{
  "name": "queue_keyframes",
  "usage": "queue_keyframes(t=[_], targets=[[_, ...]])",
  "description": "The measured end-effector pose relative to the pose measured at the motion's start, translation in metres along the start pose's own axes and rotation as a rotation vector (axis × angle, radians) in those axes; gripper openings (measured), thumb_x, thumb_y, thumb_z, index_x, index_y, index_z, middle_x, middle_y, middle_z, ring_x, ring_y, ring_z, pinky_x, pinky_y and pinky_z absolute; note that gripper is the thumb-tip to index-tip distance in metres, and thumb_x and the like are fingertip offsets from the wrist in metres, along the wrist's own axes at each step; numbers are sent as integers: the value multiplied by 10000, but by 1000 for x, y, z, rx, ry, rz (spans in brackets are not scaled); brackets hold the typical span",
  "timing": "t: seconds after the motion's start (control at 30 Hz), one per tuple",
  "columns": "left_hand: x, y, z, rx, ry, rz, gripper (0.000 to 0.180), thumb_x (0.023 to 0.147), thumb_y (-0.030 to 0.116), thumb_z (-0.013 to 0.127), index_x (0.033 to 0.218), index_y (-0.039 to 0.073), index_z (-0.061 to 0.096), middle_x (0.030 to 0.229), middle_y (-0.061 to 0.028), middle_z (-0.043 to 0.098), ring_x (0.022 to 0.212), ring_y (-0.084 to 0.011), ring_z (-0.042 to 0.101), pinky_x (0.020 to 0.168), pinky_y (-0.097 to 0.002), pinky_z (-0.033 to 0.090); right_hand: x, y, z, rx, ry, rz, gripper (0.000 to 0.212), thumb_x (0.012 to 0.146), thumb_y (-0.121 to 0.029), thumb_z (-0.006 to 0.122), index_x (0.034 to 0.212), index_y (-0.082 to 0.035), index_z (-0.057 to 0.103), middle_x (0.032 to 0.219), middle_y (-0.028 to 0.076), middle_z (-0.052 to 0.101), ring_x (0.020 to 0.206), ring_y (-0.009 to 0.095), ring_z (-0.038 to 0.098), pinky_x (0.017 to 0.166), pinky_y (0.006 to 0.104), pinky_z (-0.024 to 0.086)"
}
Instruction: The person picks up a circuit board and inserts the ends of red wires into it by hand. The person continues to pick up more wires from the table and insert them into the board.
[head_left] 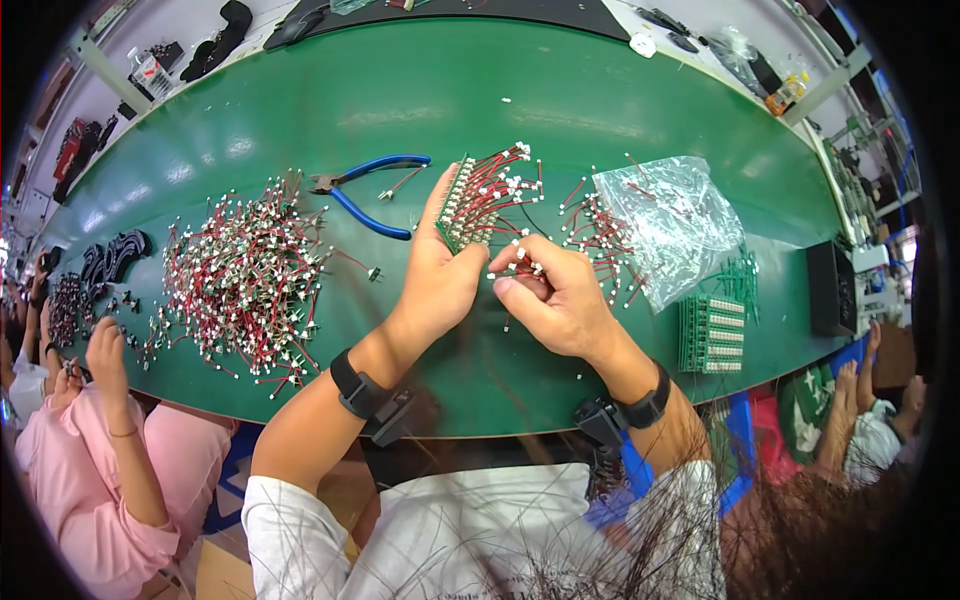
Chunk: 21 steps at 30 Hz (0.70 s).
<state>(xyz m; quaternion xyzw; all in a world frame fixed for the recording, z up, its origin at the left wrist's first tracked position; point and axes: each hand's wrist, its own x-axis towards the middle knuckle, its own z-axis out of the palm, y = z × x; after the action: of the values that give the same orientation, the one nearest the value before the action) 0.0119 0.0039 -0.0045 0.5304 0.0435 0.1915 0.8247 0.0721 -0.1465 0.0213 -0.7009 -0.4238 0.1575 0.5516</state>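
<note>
My left hand (440,272) grips a green circuit board panel (457,200) by its edge, tilted up off the table. A row of small white connectors runs along the panel, and short red wires (495,185) with white plugs fan out from its right side. Close beside its lower end, my right hand (560,298) is closed around a few red wires with white plugs (522,264); its fingers partly hide them. Just past that hand, loose red wires (600,228) lie partly under a clear plastic bag (670,225).
At left is a big heap of red-wired connectors (245,280). Blue-handled pliers (345,195) lie between heap and panel. Stacked green boards (712,335) and a black box (832,290) are at right. A person in pink (105,490) works on my left. Bottles (788,92) stand along the far edge.
</note>
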Motion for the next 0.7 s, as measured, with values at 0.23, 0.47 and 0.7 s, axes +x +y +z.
queue_keyframes(t=[0.23,0.47,0.7], targets=[[1,1,0,28,9,-10,825,772,-211,382,1529,28,158,1358,-146,523,1198,-197,556,943,-290,488,1,4,3,58,5,-23,95,900,-68,609,957,-4,649,681,-4,541,563,35,425,511,235,335],[1,1,2,31,12,15,825,772,-217,376,1529,29,158,1370,-156,505,1220,-203,539,965,-301,483,2,7,4,-21,63,-97,77,851,-32,666,919,-8,690,698,16,614,532,32,437,466,224,321],[0,-4,2,59,-109,22,802,808,-206,390,1532,21,129,1389,-155,480,1249,-214,515,1059,-336,415,8,11,5,-224,259,-207,88,802,-41,703,884,-9,706,672,43,638,476,53,445,435,239,327]])
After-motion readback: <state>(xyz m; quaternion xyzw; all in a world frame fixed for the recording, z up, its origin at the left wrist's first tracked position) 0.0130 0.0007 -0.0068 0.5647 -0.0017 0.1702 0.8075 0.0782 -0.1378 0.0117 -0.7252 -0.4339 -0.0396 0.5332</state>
